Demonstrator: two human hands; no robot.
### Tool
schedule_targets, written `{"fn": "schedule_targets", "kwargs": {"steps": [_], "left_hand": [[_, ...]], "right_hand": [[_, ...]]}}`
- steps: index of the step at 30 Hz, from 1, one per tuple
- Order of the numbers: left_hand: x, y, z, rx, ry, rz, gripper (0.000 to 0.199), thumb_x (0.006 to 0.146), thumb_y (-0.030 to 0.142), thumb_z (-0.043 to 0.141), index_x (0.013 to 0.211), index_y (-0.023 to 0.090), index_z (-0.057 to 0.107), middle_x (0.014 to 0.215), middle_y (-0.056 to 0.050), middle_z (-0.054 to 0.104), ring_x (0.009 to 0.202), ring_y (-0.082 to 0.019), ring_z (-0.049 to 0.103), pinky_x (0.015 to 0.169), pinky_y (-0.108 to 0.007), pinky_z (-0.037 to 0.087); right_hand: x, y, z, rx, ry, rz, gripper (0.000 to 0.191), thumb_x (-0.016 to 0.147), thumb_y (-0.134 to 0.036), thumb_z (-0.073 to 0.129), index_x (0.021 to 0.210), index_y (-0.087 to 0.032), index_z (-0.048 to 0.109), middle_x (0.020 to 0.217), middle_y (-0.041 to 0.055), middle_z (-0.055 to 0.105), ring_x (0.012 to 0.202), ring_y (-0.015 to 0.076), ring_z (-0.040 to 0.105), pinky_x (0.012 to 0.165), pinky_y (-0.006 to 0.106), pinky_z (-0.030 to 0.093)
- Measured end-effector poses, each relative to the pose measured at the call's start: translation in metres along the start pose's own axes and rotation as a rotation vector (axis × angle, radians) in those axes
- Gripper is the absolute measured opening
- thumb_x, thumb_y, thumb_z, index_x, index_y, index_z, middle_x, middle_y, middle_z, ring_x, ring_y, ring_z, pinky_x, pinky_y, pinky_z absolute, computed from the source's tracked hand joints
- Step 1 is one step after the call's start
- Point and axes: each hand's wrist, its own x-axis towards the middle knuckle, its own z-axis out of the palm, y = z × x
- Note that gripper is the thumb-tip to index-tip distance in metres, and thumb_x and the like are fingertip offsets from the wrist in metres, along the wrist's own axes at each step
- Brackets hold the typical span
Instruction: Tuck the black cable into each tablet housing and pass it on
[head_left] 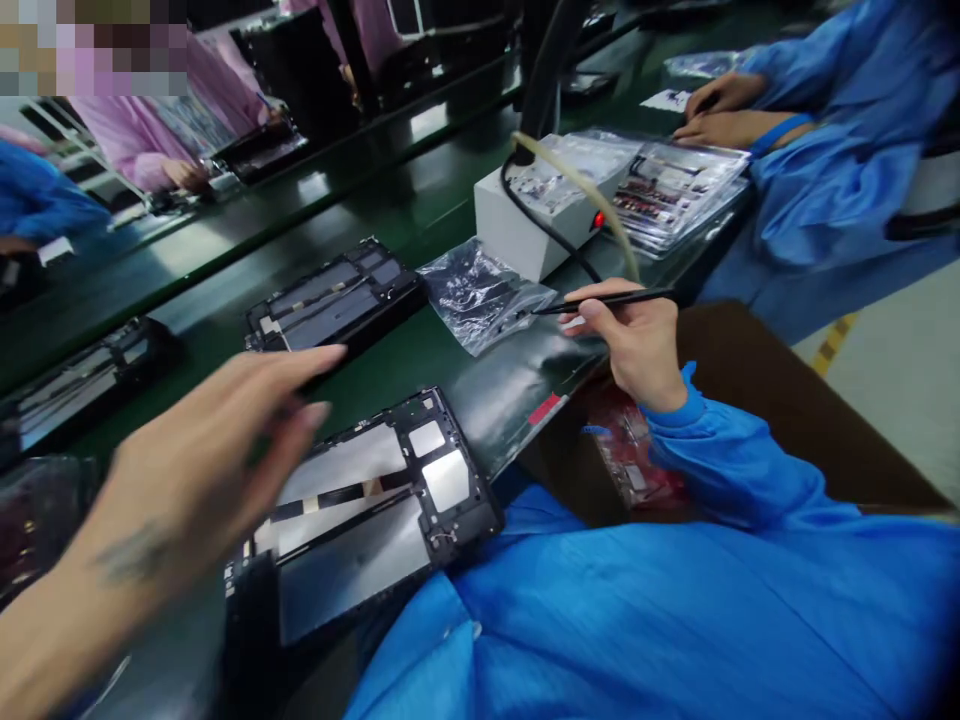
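Observation:
My right hand (pixel 637 335) grips a pair of black tweezers (pixel 607 300), whose tips reach the edge of a clear plastic bag (pixel 487 295) holding small dark pieces. Over the bench my left hand (pixel 217 440) is held with its fingers apart and nothing in them. Just beyond and below it lies an opened tablet-like housing (pixel 352 575), with silver panels, a dark flat cable and a black frame. Its lower left part is hidden behind my left hand and wrist. A second, similar housing (pixel 337 295) rests farther back, near my left fingertips.
A white box (pixel 510 225) with a red light stands behind the bag, a beige hose (pixel 585 180) crossing it. Bagged circuit boards (pixel 675 190) are stacked at its right. Another housing (pixel 82 385) lies far left. Co-workers sit at the right and across the bench. A red bag (pixel 637 460) sits beneath the edge.

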Motion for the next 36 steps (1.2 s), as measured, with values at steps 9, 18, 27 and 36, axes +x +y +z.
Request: {"fn": "schedule_targets", "kwargs": {"steps": [9, 18, 27, 36], "left_hand": [[0.168, 0.119, 0.074, -0.101, -0.217, 0.603, 0.035, 0.105, 0.024, 0.043, 0.124, 0.016, 0.070, 0.112, -0.011, 0.074, 0.104, -0.025, 0.070, 0.090, -0.037, 0.056], [0.231, 0.288, 0.141, -1.626, -0.767, -0.014, 0.051, 0.113, 0.038, 0.027, 0.159, 0.016, 0.035, 0.167, -0.011, 0.043, 0.147, -0.018, 0.054, 0.113, -0.028, 0.051], [0.226, 0.331, 0.141, -1.903, -0.852, -0.089, 0.059, 0.113, 0.036, 0.016, 0.166, 0.012, 0.018, 0.173, -0.010, 0.032, 0.155, -0.014, 0.043, 0.122, -0.023, 0.043], [0.188, 0.257, 0.116, -1.902, -0.727, -0.170, 0.054, 0.112, 0.043, 0.028, 0.159, 0.019, 0.036, 0.166, -0.008, 0.045, 0.150, -0.019, 0.050, 0.124, -0.033, 0.042]], "right_hand": [[-0.046, -0.031, -0.074, 0.344, 0.150, 0.182, 0.035, 0.081, -0.062, 0.084, 0.092, -0.030, 0.075, 0.076, -0.0030, 0.068, 0.075, 0.0118, 0.071, 0.063, 0.020, 0.063], [-0.047, 0.014, -0.167, 0.472, 0.549, 0.067, 0.026, 0.089, -0.059, 0.076, 0.092, -0.033, 0.073, 0.088, -0.0031, 0.072, 0.094, 0.0148, 0.074, 0.099, 0.033, 0.066], [-0.030, 0.046, -0.198, 0.492, 0.560, -0.060, 0.026, 0.089, -0.060, 0.076, 0.087, -0.034, 0.074, 0.091, -0.0039, 0.073, 0.105, 0.0129, 0.073, 0.101, 0.028, 0.064], [-0.036, 0.020, -0.165, 0.571, 0.418, -0.040, 0.017, 0.091, -0.055, 0.076, 0.091, -0.038, 0.076, 0.092, -0.0057, 0.074, 0.105, 0.0114, 0.071, 0.100, 0.027, 0.065]]}}
